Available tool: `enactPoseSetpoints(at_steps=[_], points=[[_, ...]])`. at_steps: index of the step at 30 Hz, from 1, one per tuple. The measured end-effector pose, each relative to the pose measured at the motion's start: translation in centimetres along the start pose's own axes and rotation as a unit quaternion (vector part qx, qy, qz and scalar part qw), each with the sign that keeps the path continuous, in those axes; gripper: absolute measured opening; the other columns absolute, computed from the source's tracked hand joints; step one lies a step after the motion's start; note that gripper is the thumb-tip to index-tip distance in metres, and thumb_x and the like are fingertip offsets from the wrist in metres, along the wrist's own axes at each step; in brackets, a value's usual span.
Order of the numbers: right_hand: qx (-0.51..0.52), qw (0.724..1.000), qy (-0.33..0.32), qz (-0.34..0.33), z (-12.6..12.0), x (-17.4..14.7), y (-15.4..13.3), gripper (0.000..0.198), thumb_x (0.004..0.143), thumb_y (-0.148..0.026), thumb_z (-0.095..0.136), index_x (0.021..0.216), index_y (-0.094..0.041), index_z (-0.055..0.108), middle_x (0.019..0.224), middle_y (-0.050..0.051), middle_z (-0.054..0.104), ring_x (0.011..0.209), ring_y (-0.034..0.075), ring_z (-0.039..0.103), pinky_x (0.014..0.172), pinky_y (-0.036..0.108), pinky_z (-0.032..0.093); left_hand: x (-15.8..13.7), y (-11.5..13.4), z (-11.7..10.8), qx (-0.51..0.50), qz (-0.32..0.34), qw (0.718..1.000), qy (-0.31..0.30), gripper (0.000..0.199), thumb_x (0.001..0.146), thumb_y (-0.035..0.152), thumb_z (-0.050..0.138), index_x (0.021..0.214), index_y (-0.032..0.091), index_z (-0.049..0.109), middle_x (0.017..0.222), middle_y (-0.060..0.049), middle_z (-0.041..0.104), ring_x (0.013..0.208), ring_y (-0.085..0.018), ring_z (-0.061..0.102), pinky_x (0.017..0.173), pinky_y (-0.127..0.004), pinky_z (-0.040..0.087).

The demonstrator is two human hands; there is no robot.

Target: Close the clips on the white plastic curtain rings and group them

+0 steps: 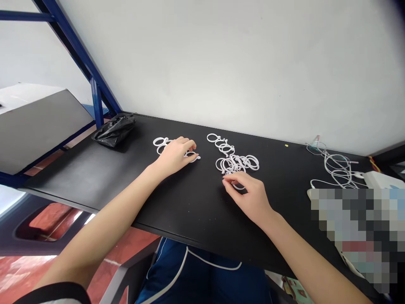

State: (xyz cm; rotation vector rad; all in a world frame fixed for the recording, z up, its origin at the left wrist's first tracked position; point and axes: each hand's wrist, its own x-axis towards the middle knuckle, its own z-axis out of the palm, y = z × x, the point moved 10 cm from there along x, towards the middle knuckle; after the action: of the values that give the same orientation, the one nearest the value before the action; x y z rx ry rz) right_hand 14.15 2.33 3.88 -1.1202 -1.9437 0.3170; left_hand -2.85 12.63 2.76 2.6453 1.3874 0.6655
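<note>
White plastic curtain rings with small eyelets lie on a black table (190,202). My left hand (177,154) hovers low over the left group of curtain rings (160,142), partly covering them. Its fingers are bent, with a gap between thumb and index finger, and one curtain ring (191,152) shows by the thumb. At the near edge of the larger, tangled pile of curtain rings (251,162), my right hand (247,192) has thumb and index finger pinched together. A curtain ring (238,187) shows inside that grip, partly hidden by the fingers.
A crumpled black plastic bag (115,130) sits at the table's far left. Eyeglasses (316,146), a coiled white cable (337,166) and a white box (382,180) are on the right, beside a blurred-out flat item (354,228). A pale wall (221,63) stands behind.
</note>
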Motion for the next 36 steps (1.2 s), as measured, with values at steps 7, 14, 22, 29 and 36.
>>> enactPoseSetpoints(at_steps=[7,14,22,29,36], points=[[-0.074,0.993,0.038,0.084,-1.6,0.2,3.0,0.015,0.086,-0.018,0.061,0.099,-0.022,0.068,0.097,0.005,0.074,0.092,0.024,0.07,0.084,0.04,0.057,-0.2,1.4,-0.5,-0.027,0.039,0.999,0.02,0.012,0.092,0.03,0.056,0.09,0.018,0.058,0.086,-0.004,0.066,0.084,-0.02,0.057,0.073,-0.031,0.043],[-0.081,0.992,0.013,0.091,-0.7,0.0,3.7,0.02,0.083,-0.008,0.053,0.091,-0.021,0.067,0.088,0.003,0.073,0.079,0.021,0.071,0.076,0.038,0.059,-0.3,2.9,-0.9,-0.04,0.089,0.995,0.035,0.015,0.095,0.027,0.049,0.088,0.018,0.059,0.084,-0.004,0.068,0.079,-0.019,0.057,0.074,-0.032,0.044],[-0.032,0.984,0.17,0.052,-3.7,-0.6,1.6,0.007,0.084,-0.017,0.067,0.089,-0.023,0.067,0.084,0.002,0.074,0.081,0.021,0.073,0.078,0.036,0.061,-1.2,6.6,-1.3,0.023,0.158,0.986,0.055,0.022,0.099,0.029,0.043,0.097,0.016,0.06,0.087,-0.007,0.068,0.082,-0.019,0.061,0.075,-0.033,0.045],[0.055,0.992,0.102,0.049,-1.9,-0.6,0.9,0.016,0.081,-0.019,0.072,0.096,-0.023,0.067,0.081,0.001,0.075,0.074,0.019,0.074,0.072,0.032,0.063,-2.7,10.7,0.0,-0.083,0.221,0.971,0.036,0.043,0.094,0.038,0.056,0.13,0.017,0.044,0.116,-0.011,0.063,0.096,-0.02,0.065,0.08,-0.031,0.053],[0.014,0.997,0.072,-0.021,-1.5,-0.2,-0.6,0.008,0.084,-0.019,0.069,0.077,-0.022,0.066,0.071,0.0,0.072,0.063,0.016,0.069,0.059,0.029,0.056,-2.0,9.1,1.1,-0.13,0.203,0.97,-0.016,0.036,0.093,0.039,0.057,0.12,0.016,0.054,0.116,-0.012,0.063,0.097,-0.021,0.065,0.079,-0.032,0.055]])
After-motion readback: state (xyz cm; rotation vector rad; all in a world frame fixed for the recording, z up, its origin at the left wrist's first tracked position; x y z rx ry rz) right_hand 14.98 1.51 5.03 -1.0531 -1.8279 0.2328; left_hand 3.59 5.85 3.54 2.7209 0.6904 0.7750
